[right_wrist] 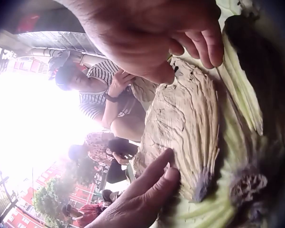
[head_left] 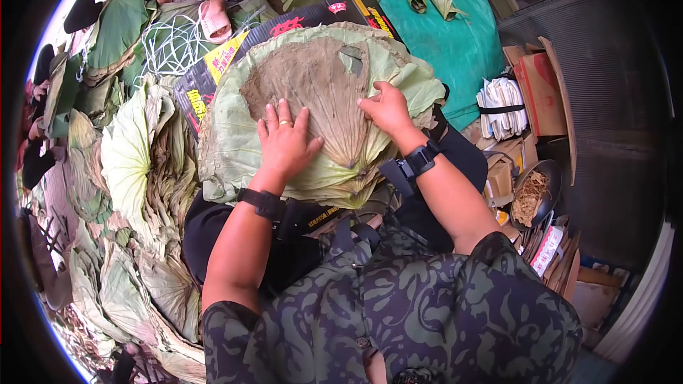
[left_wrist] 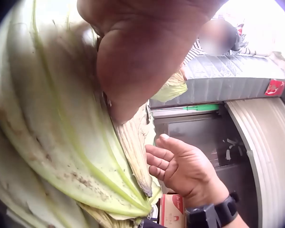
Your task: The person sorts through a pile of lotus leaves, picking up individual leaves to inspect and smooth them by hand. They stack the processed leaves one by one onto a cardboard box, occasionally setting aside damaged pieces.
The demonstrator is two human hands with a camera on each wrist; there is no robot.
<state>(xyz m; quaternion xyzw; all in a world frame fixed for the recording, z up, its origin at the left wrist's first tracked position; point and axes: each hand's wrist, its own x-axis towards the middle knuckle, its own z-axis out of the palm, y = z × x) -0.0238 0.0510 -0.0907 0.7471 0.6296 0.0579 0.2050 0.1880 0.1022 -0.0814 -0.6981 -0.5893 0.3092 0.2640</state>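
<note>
A stack of pale green lotus leaves [head_left: 228, 135] lies over the person's lap. On top is a brown, wrinkled dried lotus leaf [head_left: 316, 89], its veins gathering toward the near side. My left hand [head_left: 288, 139], with a ring on one finger, rests on this brown leaf, fingers spread and straight. By the leaf's right side is my right hand [head_left: 390, 110], its fingers loosely bent. The left wrist view shows the palm of that right hand [left_wrist: 185, 168] with nothing in it. Seen from the right wrist, its fingers hang just over the dried leaf [right_wrist: 183, 118].
Piles of leaves [head_left: 149, 163] stand on the left, near white strapping [head_left: 174, 43]. A green sheet [head_left: 455, 35] lies ahead on the right. Further right are a cardboard box [head_left: 544, 92], bundled papers [head_left: 501, 107] and a dark bowl [head_left: 537, 195]. Other people [right_wrist: 102, 92] sit close by.
</note>
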